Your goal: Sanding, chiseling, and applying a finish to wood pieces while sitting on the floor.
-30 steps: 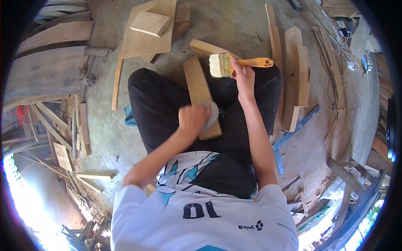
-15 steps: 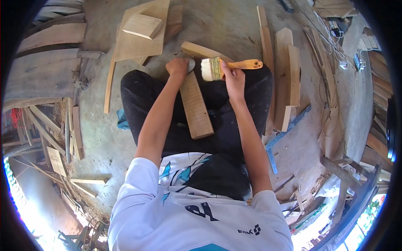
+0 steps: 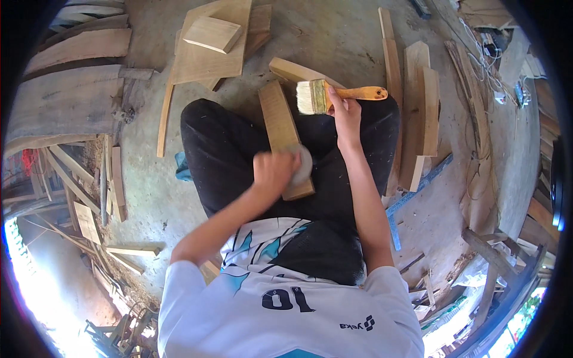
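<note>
A wooden block [image 3: 278, 119] lies lengthwise between my legs, over the dark trousers. My left hand [image 3: 273, 173] is closed on a round grey sanding disc [image 3: 305, 166], pressed to the near part of the block and slightly blurred. The disc and fingers hide some of the wood there. Up and to the right, my right hand [image 3: 347, 116] grips a wide paintbrush [image 3: 318, 96] where its orange wooden handle meets the metal band. The pale bristles point left, clear of the block.
Beyond my knees, a small block [image 3: 212, 34] rests on a wide board [image 3: 209, 65]. Another wooden piece [image 3: 304, 73] lies past the brush. Long timbers [image 3: 416, 101] and a blue carpenter's square [image 3: 418, 188] are on the right, a teal cloth [image 3: 182, 166] on the left.
My left hand has slid the disc along the block from its far end toward me. My right hand still holds the brush at about the same spot.
</note>
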Demonstrator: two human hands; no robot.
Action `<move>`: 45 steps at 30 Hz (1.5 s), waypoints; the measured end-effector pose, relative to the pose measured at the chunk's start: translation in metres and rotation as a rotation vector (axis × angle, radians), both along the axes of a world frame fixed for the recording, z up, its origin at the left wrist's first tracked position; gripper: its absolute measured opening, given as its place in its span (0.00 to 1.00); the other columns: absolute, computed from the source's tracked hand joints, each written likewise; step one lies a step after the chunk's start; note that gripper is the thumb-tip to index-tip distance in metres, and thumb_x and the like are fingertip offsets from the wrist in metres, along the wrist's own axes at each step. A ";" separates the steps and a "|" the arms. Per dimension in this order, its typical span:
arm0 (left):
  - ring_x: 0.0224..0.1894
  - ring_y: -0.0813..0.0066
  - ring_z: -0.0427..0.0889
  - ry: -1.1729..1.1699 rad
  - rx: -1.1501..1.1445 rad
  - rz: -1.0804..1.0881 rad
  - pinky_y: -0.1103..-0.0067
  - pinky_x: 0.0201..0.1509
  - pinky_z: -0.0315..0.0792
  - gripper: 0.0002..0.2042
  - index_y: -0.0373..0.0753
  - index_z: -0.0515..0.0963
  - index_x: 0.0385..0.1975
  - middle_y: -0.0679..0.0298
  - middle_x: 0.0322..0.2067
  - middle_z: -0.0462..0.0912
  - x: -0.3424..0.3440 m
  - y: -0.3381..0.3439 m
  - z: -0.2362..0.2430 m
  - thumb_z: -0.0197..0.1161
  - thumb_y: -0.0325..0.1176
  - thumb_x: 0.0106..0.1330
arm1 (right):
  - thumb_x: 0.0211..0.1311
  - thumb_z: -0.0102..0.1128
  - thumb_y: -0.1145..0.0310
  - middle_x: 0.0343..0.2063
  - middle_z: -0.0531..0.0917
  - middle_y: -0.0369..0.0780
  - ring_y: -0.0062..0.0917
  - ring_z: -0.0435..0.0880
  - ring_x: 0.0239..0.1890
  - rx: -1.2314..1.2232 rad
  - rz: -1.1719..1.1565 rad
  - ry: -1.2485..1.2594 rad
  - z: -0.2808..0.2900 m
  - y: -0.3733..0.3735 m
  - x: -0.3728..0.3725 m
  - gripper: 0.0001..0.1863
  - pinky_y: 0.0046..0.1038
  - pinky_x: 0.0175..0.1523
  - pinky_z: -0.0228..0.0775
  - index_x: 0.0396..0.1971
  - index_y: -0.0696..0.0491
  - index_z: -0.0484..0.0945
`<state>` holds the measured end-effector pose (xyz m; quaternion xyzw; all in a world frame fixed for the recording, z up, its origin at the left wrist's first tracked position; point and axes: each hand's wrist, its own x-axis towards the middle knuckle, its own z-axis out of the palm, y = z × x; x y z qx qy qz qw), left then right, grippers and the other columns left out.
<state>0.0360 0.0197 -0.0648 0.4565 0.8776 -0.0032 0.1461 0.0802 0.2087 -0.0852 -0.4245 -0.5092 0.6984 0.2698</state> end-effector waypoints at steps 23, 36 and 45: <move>0.21 0.58 0.83 -0.135 0.053 -0.046 0.66 0.27 0.76 0.21 0.43 0.79 0.18 0.56 0.17 0.80 0.021 -0.031 0.028 0.54 0.50 0.67 | 0.64 0.64 0.56 0.32 0.82 0.30 0.11 0.76 0.32 -0.026 -0.042 0.047 0.000 -0.002 -0.004 0.16 0.17 0.35 0.66 0.40 0.53 0.79; 0.36 0.62 0.87 0.093 -0.025 0.268 0.67 0.36 0.78 0.20 0.44 0.85 0.25 0.56 0.31 0.86 -0.096 0.076 -0.086 0.50 0.47 0.68 | 0.66 0.62 0.59 0.29 0.81 0.32 0.11 0.76 0.28 0.113 0.043 -0.028 -0.018 -0.009 -0.012 0.16 0.17 0.32 0.68 0.40 0.58 0.79; 0.18 0.59 0.81 -0.112 0.194 -0.072 0.66 0.24 0.74 0.22 0.42 0.78 0.13 0.57 0.14 0.79 0.034 -0.037 0.037 0.56 0.50 0.66 | 0.64 0.63 0.57 0.31 0.81 0.31 0.11 0.76 0.31 0.024 -0.009 0.052 -0.002 -0.004 -0.004 0.16 0.18 0.34 0.66 0.40 0.56 0.80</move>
